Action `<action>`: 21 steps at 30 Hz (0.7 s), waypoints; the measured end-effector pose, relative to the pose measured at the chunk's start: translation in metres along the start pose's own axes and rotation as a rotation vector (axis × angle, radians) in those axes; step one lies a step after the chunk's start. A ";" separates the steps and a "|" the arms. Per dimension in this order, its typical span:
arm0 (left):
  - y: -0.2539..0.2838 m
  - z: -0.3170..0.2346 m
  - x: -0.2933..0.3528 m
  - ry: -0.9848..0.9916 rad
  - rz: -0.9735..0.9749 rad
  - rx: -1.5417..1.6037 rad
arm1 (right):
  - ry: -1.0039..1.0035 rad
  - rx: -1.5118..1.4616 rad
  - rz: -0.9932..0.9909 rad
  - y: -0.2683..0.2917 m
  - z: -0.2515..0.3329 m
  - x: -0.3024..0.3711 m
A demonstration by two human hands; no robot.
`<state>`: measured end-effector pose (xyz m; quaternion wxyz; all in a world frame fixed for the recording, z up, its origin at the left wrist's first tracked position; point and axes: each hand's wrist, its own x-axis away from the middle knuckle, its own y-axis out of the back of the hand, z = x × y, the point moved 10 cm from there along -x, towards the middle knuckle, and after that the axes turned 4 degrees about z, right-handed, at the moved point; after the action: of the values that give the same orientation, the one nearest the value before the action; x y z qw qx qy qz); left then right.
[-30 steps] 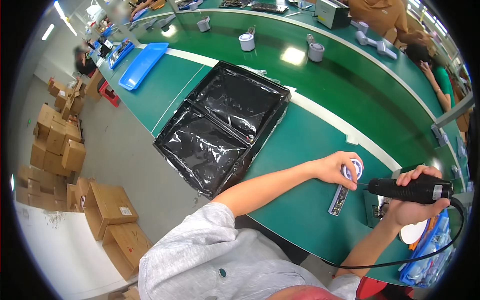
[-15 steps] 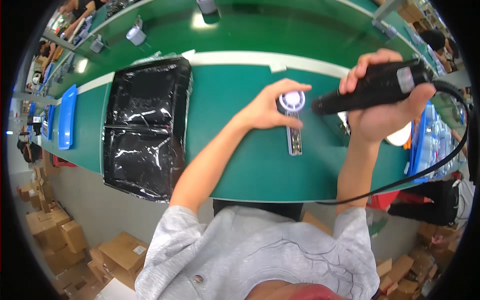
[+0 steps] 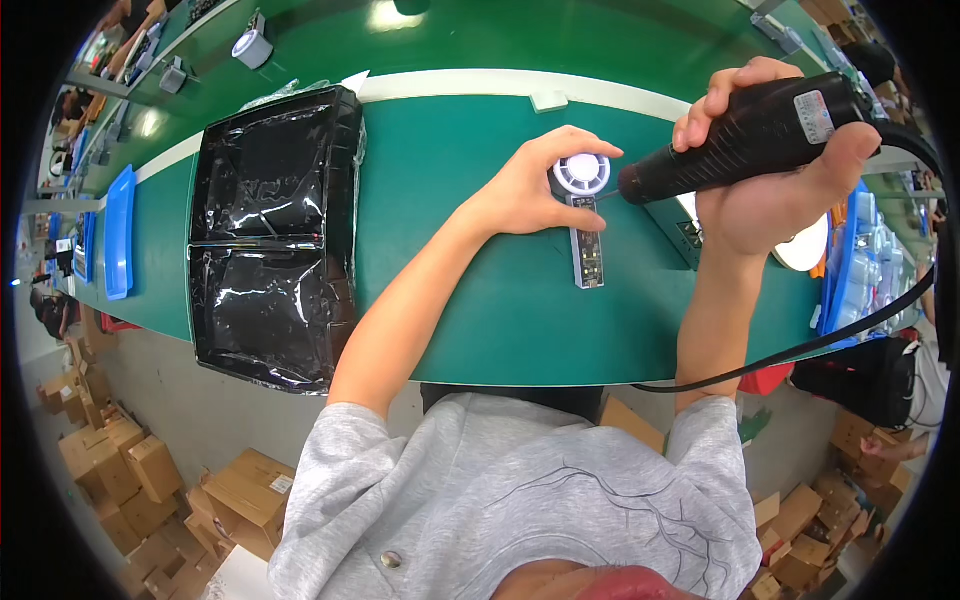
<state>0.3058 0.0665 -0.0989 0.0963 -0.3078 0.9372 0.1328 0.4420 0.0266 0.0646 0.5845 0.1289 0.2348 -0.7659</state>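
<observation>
A small handheld fan (image 3: 588, 250) lies on the green table, its round white head at the far end and a bare circuit board along its handle. My left hand (image 3: 520, 190) is closed around the fan's head and neck, thumb and fingers on opposite sides. In my right hand (image 3: 750, 220) is a black electric screwdriver (image 3: 720, 150), held nearly level and pointing left. Its thin bit reaches the fan just below the round head; whether it touches a screw is too small to tell.
Black plastic-wrapped trays (image 3: 265, 310) lie to the left, with a blue tray (image 3: 120, 235) beyond them. At right are a white round object (image 3: 803, 252) and a blue bin (image 3: 850, 265) of parts. The screwdriver's cable (image 3: 830, 345) loops along the table's front edge. Cardboard boxes (image 3: 245, 500) are on the floor.
The whole view has shifted slightly. The screwdriver's tip has come closer to the fan, and its bit now shows at the fan's neck. My left hand keeps its hold.
</observation>
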 end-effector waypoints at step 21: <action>0.004 -0.003 -0.003 -0.031 -0.046 0.040 | -0.011 -0.034 0.008 -0.005 -0.008 0.002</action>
<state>0.3054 0.0696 -0.0944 0.1201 -0.3250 0.9308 0.1166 0.4366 0.0299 0.0579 0.5912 0.1155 0.2440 -0.7600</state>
